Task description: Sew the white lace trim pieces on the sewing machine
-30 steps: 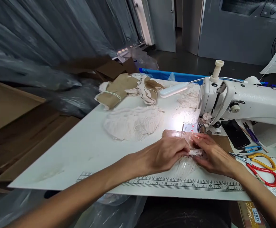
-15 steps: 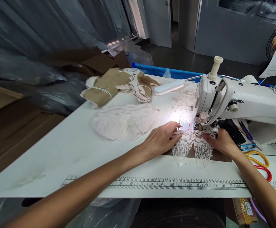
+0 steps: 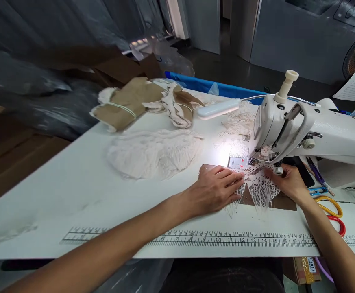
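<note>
A strip of white fringed lace trim [image 3: 261, 185] lies at the front of the white sewing machine [image 3: 326, 126], its upper edge by the presser foot and needle plate [image 3: 238, 162]. My left hand [image 3: 218, 189] rests flat over the lace's left part, fingers stretched out together and pointing right. Much of that part is hidden beneath it. On the right side, my right hand [image 3: 288, 183] pinches the lace edge between thumb and fingers, close to a small round knob [image 3: 277, 170] by the foot. The machine's lamp lights the stitching area brightly.
Left of the machine lies a pile of white lace [image 3: 155, 154]; behind it are tied tan bundles [image 3: 131, 101]. Yellow-handled scissors [image 3: 329, 205] and a red handle [image 3: 337, 226] sit right of my right hand. A printed ruler [image 3: 195, 240] runs along the front edge.
My left hand has gone from pinching the lace's left end to lying flat over it, a little lower. The right hand stays at the lace's right side. The view has shifted slightly.
</note>
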The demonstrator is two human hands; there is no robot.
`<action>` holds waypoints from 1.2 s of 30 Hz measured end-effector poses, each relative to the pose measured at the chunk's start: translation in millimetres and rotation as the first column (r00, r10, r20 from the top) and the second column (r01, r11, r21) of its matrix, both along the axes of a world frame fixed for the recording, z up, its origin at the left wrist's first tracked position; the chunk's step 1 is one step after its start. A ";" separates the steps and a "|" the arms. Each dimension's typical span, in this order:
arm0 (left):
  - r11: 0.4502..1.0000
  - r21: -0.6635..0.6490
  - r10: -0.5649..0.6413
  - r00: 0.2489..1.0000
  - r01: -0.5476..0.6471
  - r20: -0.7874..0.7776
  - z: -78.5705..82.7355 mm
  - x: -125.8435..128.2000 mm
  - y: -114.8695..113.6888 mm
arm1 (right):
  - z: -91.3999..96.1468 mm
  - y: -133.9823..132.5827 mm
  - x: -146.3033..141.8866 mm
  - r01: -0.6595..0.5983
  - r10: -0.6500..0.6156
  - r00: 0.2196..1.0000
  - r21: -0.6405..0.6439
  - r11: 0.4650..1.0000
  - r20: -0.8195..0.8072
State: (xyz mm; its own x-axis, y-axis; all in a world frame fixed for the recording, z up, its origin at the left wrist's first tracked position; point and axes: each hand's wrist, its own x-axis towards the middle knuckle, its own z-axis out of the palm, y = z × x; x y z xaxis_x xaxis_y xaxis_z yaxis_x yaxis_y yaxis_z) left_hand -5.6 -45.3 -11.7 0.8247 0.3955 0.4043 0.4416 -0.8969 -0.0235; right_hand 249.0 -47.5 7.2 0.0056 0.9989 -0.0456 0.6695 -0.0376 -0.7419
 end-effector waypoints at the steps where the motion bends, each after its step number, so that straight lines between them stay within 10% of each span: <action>1: 1.000 0.003 0.006 1.000 -0.006 -0.005 -0.5 0.1 -0.5 | 1.9 1.1 -1.3 0.038 -0.038 0.998 -0.007 0.999 0.051; 6: 1.000 -0.019 -0.010 1.000 0.011 0.014 0.3 0.0 -1.0 | 7.8 -6.5 -0.2 0.007 -0.002 0.990 -0.032 0.999 0.142; 10: 0.968 -0.241 0.106 0.982 -0.066 0.155 10.6 -1.3 -4.0 | 3.6 -17.5 -9.8 -0.040 0.037 0.992 -0.022 0.999 -0.122; 12: 0.862 -0.497 0.250 0.934 -0.096 0.255 18.7 -2.7 -5.8 | 2.1 -20.7 -25.9 -0.042 0.009 0.937 -0.089 0.995 -0.349; 15: 0.542 -0.840 0.424 0.855 0.025 0.299 29.5 -5.5 -6.4 | 3.9 -20.7 -54.3 -0.091 -0.037 0.806 -0.186 0.978 -0.591; 18: 0.341 -0.938 0.485 0.845 0.054 0.225 34.4 -8.2 -4.3 | 8.0 -16.5 -66.6 -0.244 0.063 0.805 -0.233 0.941 -0.591; 23: 0.375 -0.904 0.530 0.847 -0.206 0.027 35.0 -11.3 -1.3 | 5.1 -13.7 -43.5 -0.203 0.201 0.979 -0.042 0.978 -0.035; 30: 0.421 -0.874 0.562 0.826 -0.243 0.042 31.2 -11.6 -0.2 | -10.8 -23.5 -31.7 -0.554 0.390 0.783 0.260 0.791 0.484; 36: 0.483 -0.823 0.575 0.817 -0.299 0.041 26.2 -13.1 7.3 | -6.9 -12.5 -35.1 -0.574 0.390 0.682 0.123 0.810 0.618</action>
State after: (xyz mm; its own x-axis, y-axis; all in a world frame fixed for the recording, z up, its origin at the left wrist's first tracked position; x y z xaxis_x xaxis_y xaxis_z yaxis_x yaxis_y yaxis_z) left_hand -18.7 -38.0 14.5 0.3564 0.9322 -0.0633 0.6403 -0.1944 0.7431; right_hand 213.9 -60.1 0.3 -0.5490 0.8309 0.0908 0.8142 0.5561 -0.1669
